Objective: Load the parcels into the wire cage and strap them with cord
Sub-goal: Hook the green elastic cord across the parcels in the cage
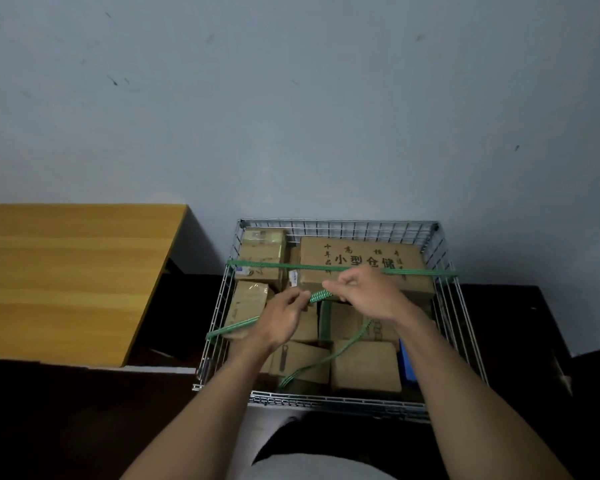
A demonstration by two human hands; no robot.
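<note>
Strapping is being done: the cord (321,296) is being pinched by the left grip (281,320) and the right grip (368,296) above the parcels (364,365) in the cage (340,222), with tightening and knotting probably being needed next.

left hand (284,318): we pinched the cord (317,296), fingers curled | right hand (371,294): we pinched it too | forearms: stretched forward, hands close together
</note>
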